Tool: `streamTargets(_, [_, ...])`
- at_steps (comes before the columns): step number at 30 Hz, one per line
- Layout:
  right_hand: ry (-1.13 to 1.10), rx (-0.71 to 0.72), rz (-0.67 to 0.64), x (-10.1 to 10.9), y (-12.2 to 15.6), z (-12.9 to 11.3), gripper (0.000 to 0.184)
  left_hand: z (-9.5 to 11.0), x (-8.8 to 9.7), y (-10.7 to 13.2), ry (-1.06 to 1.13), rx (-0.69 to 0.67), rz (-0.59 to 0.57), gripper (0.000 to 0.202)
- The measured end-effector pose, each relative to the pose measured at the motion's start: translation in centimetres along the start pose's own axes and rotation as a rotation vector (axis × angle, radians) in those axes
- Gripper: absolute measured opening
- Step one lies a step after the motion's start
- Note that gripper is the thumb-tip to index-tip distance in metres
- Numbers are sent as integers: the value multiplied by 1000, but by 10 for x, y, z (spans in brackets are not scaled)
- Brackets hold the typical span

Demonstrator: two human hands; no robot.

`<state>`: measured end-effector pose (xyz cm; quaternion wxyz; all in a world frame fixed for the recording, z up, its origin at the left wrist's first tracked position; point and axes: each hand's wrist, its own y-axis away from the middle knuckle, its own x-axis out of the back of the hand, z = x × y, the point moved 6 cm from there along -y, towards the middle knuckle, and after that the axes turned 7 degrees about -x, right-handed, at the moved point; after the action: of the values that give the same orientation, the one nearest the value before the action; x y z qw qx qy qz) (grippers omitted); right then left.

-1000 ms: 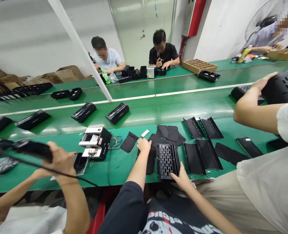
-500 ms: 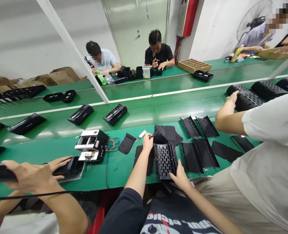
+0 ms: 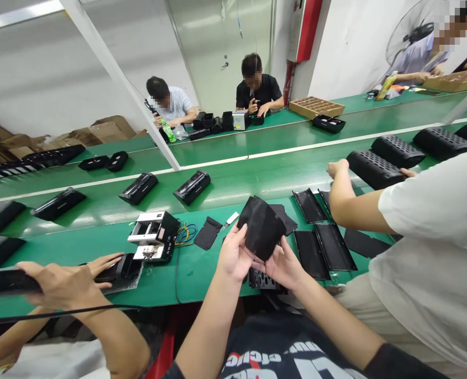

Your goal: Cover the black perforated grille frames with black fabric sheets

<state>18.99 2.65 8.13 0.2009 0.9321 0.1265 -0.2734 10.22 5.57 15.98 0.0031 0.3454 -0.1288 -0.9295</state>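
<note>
Between my two hands a thin black sheet (image 3: 261, 226) is held up above the bench, slightly bent. My left hand (image 3: 235, 253) grips its lower left edge. At the lower right edge my right hand (image 3: 286, 266) has its fingers on it too. Below them lies a black perforated cover (image 3: 261, 280), mostly hidden by my hands and the sheet. More black sheets (image 3: 285, 217) lie flat behind. To the right rest several curved black panels (image 3: 311, 255), hollow side up.
A white and black bench machine (image 3: 153, 237) with coiled wires stands to the left. A co-worker's hands (image 3: 65, 281) handle a black part there. At right, another co-worker's arm (image 3: 351, 202) reaches to perforated black housings (image 3: 375, 169). Black units (image 3: 191, 187) sit on the green belt.
My left hand has lifted the sheet from the pile towards me. My right hand has left the perforated cover and joined it on the sheet. The co-worker at right has moved a housing nearer.
</note>
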Motion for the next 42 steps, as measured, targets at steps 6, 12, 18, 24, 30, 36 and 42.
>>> streamTargets(6, [-146,104,142,-15,27,-37,33,28,12,44,-27,-132,92,22])
streamTargets(12, [182,166,136,-20,63,-80,27,53,25,85,-219,-215,83,27])
streamTargets(18, [391,290,150,-25,86,-104,28,63,28,107,-347,-245,52,28])
streamTargets(24, [490,349,214,-25,104,-110,26,69,23,115,-393,-329,-8,41])
streamTargets(30, [552,399,251,-25,109,-114,29,66,21,120,-391,-287,-41,28])
streamTargets(36, [804,356,224,-20,70,-91,48,44,30,100,-434,-123,-19,20])
streamTargets(42, [926,526,188,-40,69,-72,36,20,36,78,-447,-130,51,23])
